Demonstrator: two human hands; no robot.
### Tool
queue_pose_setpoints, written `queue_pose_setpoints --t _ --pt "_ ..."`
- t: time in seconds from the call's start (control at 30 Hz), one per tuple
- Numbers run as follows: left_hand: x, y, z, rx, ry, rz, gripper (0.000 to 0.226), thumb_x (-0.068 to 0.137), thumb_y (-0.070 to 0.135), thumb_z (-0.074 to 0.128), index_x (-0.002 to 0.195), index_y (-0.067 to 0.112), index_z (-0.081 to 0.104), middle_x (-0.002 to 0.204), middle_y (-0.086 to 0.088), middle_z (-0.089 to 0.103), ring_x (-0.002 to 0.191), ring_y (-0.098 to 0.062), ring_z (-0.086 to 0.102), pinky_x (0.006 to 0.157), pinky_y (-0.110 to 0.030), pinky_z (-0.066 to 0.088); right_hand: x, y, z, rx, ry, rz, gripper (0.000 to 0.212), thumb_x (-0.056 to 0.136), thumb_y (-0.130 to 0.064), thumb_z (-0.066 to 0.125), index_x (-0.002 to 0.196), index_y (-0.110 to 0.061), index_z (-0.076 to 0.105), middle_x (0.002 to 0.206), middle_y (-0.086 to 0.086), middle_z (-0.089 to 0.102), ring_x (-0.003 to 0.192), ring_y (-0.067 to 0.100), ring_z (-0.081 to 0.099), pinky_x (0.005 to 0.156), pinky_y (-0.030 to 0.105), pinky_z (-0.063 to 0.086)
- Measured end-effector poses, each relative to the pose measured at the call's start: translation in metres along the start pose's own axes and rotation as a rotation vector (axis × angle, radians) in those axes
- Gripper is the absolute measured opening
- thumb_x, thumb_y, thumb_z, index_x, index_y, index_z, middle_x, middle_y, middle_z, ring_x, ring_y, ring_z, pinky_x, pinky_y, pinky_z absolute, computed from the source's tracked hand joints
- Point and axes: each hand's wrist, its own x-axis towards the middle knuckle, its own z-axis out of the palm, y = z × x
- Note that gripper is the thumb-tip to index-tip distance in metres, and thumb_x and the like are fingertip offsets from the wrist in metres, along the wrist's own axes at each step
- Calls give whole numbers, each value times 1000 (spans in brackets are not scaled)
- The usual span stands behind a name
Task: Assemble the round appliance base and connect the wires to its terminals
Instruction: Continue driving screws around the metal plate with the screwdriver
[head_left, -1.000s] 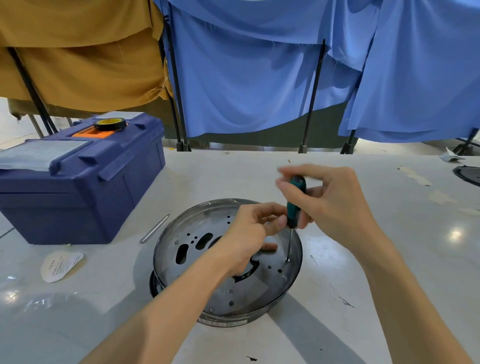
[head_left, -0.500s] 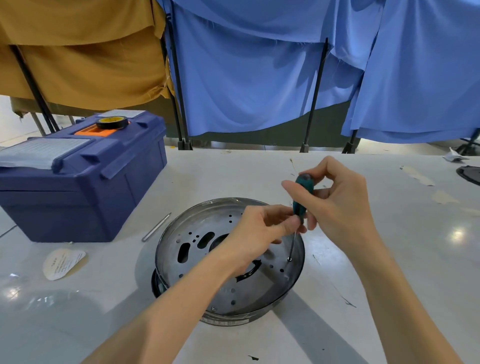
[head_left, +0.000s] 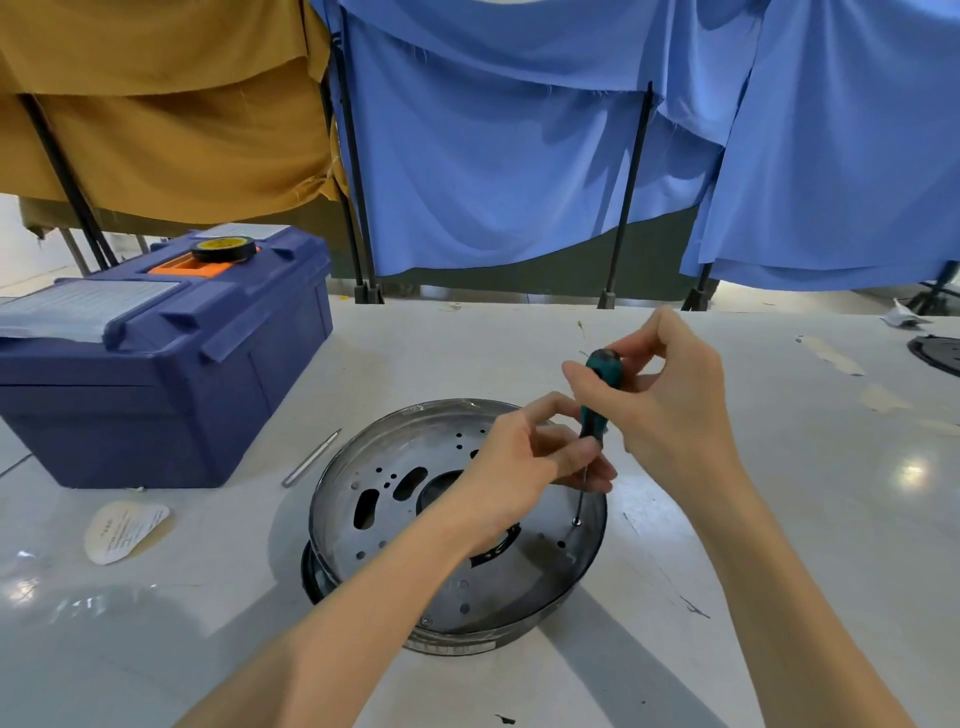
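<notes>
Near the counter's (head_left: 810, 525) front edge sits the round base (head_left: 447, 592). Your right hand (head_left: 670, 400) clenches the screwdriver (head_left: 600, 384) handle and your left hand (head_left: 519, 467) pinches its shaft. If you tilt it, the tip could skip off the screw (head_left: 575, 522).

Left hand (head_left: 511, 467), right hand (head_left: 670, 400) and forearms are bare.

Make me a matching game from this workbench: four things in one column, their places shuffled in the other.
1 screwdriver
2 tape roll
3 metal rod
4 paper label

A on the toolbox lid
B in the right hand
C on the table between toolbox and round base
D on the table, on the toolbox's near side

Pairs: 1-B, 2-A, 3-C, 4-D.
</notes>
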Motion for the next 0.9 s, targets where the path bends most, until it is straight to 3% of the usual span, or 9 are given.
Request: queue_pose_setpoints --t 0.1,0.17,0.23,0.37,0.47,0.53,0.6,0.77,0.9 --pt "1 -1 -1 15 -10 -24 21 101 4 44 114 4 62 86 -12 73 85 -28 72 82 -29 57 6 -3 -12 -74 -162 -33 29 74 -48 77 87 -28 62 83 -13 67 51 16 65 51 23 55" --pt "-1 0 -2 13 -16 -39 25 103 6 40 113 7 64 87 -10 73 87 -28 72 83 -28 56 8 -3 -16 16 -253 -62 20 80 -35 75 95 -23 70 83 -14 71 46 15 65 49 20 54" --pt "-2 1 -1 9 -25 -48 22 103 10 44 111 6 64 89 -10 74 89 -29 72 84 -31 56 5 -4 -12 61 -193 -76 13 81 -29 76 84 -18 69 70 -9 68 45 14 63 47 18 52" --pt "-1 2 3 -16 -43 -40 15 96 7 57 109 2 62 87 -14 74 83 -30 72 81 -30 57 -1 -2 4 -193 31 -78 47 75 -47 76 64 -13 45 58 2 50 54 20 51 53 29 47" --pt "-2 1 1 -10 -53 -48 19 100 5 48 107 8 65 85 -10 74 84 -27 72 81 -28 56 2 -5 0 -120 -101 -30 45 76 -54 72 71 -12 56 66 4 59 50 26 56 48 33 50" --pt "-3 1 0 -16 -54 -61 25 103 6 42 108 10 66 85 -8 74 86 -26 72 82 -27 56 1 -5 -8 72 -224 -2 23 80 -41 75 88 -20 69 78 -8 69 43 23 61 42 22 48" --pt "-4 2 -1 -26 -61 -73 24 103 8 42 108 10 66 89 -10 75 90 -28 72 84 -27 56 -1 -3 -12 131 -219 -22 11 83 -29 75 85 -20 70 73 -10 70 38 20 59 40 22 48" --pt "-3 3 2 -33 -67 -65 17 97 11 56 112 7 63 92 -17 75 89 -30 73 81 -24 56 -8 -1 5 -147 35 -41 50 73 -48 76 67 -9 46 58 5 48 54 25 51 53 37 50" --pt "-4 0 -1 -20 -67 -69 24 103 15 43 114 8 64 89 -10 75 91 -27 72 85 -27 56 -2 -8 -9 64 -169 12 37 73 -52 74 85 -18 66 76 -7 68 48 20 63 43 24 49"
